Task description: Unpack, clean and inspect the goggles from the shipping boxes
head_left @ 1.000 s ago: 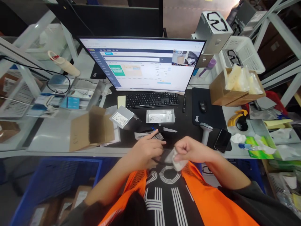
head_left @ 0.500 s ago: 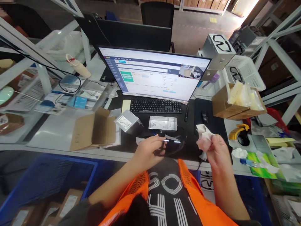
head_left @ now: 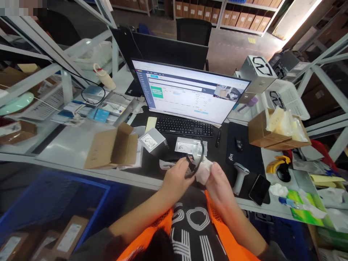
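Note:
My left hand is closed on a thin black band-shaped headset, which arcs up over the desk in front of me. My right hand grips a crumpled white cloth and presses it against the headset. Both hands meet above the black desk mat, just in front of an open silver tray and its silver box lid. A black keyboard and a lit monitor stand behind them.
An open cardboard box lies at the left. A mouse, barcode scanner and phone sit at the right, with a box of bagged items behind. A blue crate holding parcels stands below the desk edge.
My right hand swung out to the right with the cloth, then came back against the headset. My left hand lifted the headset higher above the desk. The view tilted up.

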`<state>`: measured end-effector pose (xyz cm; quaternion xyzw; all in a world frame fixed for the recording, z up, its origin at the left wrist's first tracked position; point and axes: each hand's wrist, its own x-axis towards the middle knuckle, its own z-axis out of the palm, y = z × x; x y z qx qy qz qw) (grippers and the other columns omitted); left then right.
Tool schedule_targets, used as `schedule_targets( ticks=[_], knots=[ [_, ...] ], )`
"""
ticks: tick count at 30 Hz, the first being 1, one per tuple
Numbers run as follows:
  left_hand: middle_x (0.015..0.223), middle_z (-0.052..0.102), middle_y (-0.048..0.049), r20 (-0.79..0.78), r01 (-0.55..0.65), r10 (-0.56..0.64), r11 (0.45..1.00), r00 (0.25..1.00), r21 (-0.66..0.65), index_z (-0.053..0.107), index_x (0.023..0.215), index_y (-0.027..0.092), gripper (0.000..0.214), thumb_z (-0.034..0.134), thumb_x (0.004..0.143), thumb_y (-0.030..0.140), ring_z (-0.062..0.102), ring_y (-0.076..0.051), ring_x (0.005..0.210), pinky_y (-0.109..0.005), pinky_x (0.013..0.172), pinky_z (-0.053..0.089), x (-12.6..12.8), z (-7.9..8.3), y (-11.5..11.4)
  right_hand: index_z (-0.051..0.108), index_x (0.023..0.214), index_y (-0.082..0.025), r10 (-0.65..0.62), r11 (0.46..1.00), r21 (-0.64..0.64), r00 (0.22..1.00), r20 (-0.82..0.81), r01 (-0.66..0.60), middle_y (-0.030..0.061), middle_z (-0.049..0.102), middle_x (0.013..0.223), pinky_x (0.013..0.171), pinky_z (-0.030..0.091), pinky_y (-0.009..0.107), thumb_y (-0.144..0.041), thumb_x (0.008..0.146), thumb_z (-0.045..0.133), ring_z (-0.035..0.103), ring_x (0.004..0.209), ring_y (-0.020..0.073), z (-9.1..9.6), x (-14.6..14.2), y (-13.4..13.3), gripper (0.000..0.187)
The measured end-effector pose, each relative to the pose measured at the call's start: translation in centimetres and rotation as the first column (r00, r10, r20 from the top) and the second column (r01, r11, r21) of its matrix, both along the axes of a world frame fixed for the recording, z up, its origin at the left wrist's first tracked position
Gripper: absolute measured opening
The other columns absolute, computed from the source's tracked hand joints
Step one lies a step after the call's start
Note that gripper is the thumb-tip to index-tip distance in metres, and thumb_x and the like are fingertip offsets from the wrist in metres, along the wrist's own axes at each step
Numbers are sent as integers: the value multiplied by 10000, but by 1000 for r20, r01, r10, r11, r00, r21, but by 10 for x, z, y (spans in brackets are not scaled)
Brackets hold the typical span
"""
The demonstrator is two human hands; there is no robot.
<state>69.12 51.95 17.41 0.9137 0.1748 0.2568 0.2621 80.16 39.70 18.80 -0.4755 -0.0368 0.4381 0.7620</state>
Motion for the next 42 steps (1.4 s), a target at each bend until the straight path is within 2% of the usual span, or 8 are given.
schedule_targets(
  ticks=[7,13,19,24,33,36,39,42],
  knots=[
    [1245,662,-193,-41,30,-28,999,999,34,524,1094,168,326,700,821,201,698,-325,1092,-397,828,631,-5,-4,-3,299,657,-228,51,989,-145,961,272,-11,-68,376,594,565,306,240,-415,741,800,343,573,108,-7,-15,0,541],
    [1225,670,-218,-70,63,-60,998,996,31,512,1185,127,339,629,874,195,675,-337,1147,-427,874,619,-4,-7,-9,364,545,-216,112,927,-346,770,628,147,-58,400,526,536,295,242,-323,704,783,349,543,101,-12,-21,2,461],
    [1251,671,-182,-94,128,-130,991,987,-35,521,1222,137,455,689,799,122,693,-310,1114,-398,865,623,-4,2,-16,320,605,-226,-21,958,-272,968,252,92,-67,480,544,464,335,209,-310,535,886,423,498,90,4,17,15,576],
    [1337,636,-173,-113,188,-182,981,977,41,547,1173,151,380,646,811,85,698,-280,1108,-369,887,613,-2,2,-16,272,633,-231,-157,973,-167,987,24,159,-86,482,535,432,341,193,-347,461,918,431,466,81,15,43,36,679],
    [1086,711,-132,-124,-43,37,998,992,-45,596,1141,148,347,657,800,148,731,-255,889,-327,711,614,-3,-6,-9,338,610,-224,-124,942,-239,904,409,237,-81,381,567,511,327,221,-276,601,840,381,543,86,-2,-21,29,504],
    [1130,714,-127,-104,7,-4,1000,995,25,589,1149,164,334,651,821,160,735,-244,911,-304,711,613,-4,-7,-9,304,607,-226,-78,974,-203,989,126,102,-81,437,553,503,341,219,-276,500,893,417,521,88,3,5,34,601],
    [1229,695,-149,-73,131,-120,976,990,171,585,1116,164,258,584,862,127,735,-240,971,-291,728,614,-7,-10,-6,264,626,-230,-53,990,-140,982,-181,27,-81,491,569,521,393,224,-259,385,942,471,529,96,11,36,45,720],
    [1218,703,-167,-47,152,-145,949,988,277,581,1117,146,223,538,899,126,740,-243,959,-300,723,613,-11,-13,-1,310,646,-227,-43,993,-117,971,-236,16,-71,528,618,551,426,232,-275,389,952,485,558,97,13,37,52,693]
  ],
)
